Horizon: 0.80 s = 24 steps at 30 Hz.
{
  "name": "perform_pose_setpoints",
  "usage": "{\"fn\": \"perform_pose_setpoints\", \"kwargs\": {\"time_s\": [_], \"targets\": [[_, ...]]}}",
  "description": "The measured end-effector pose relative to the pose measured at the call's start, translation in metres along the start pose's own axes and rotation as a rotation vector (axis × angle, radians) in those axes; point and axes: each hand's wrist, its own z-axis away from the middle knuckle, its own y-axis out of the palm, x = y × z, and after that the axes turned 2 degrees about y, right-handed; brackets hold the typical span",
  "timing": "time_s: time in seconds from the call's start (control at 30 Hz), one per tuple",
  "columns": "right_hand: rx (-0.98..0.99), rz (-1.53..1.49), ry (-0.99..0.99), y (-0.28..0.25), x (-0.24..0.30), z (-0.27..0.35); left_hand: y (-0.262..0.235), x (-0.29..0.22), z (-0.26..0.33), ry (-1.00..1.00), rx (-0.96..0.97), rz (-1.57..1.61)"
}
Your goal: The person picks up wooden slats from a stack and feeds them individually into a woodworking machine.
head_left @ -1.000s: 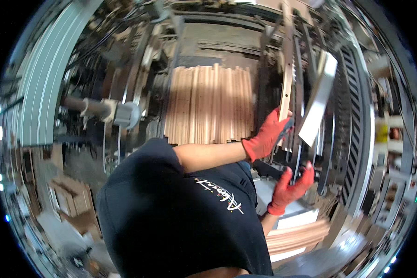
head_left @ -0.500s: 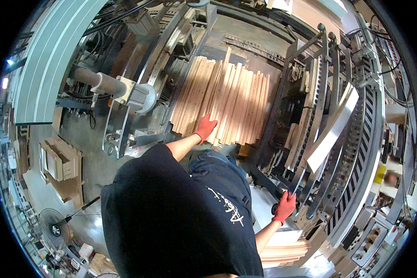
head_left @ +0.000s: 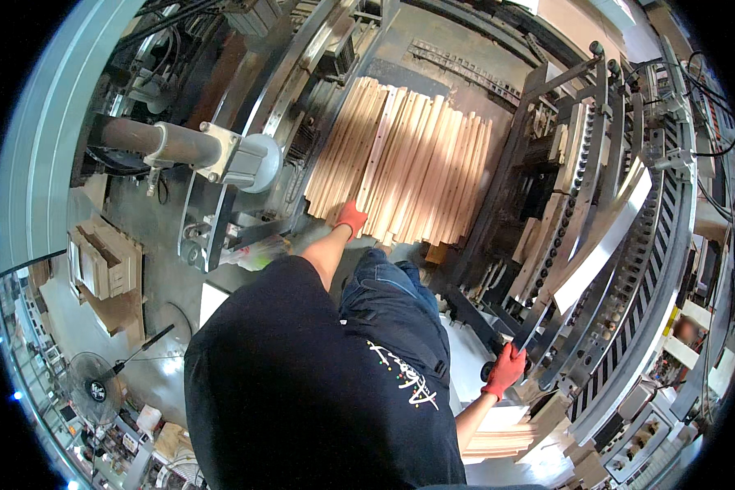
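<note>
Arm outstretched, a worker's red-gloved left hand (head_left: pixel 351 219) meets the near end of a wooden strip (head_left: pixel 377 151) among stacked slats (head_left: pixel 433 163), right hand (head_left: pixel 506 371) at a metal rail (head_left: pixel 534 322), both grips unclear.

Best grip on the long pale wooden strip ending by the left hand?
Long pale wooden strip: likely pinch its near end across the narrow width, from above, near side. It runs lengthwise away from the red-gloved left hand, and neighbouring strips flank it.
</note>
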Motion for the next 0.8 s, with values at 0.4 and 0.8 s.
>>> {"fn": "perform_pose_setpoints", "kwargs": {"time_s": [0.4,0.8], "targets": [[0.015,-0.075,0.035,-0.002,0.016,-0.002,0.002,0.004,-0.01,-0.409,-0.012,-0.227],[-0.028,0.038,0.044,-0.003,0.02,-0.012,0.051,-0.036,0.012,0.148,0.083,-0.058]]}}
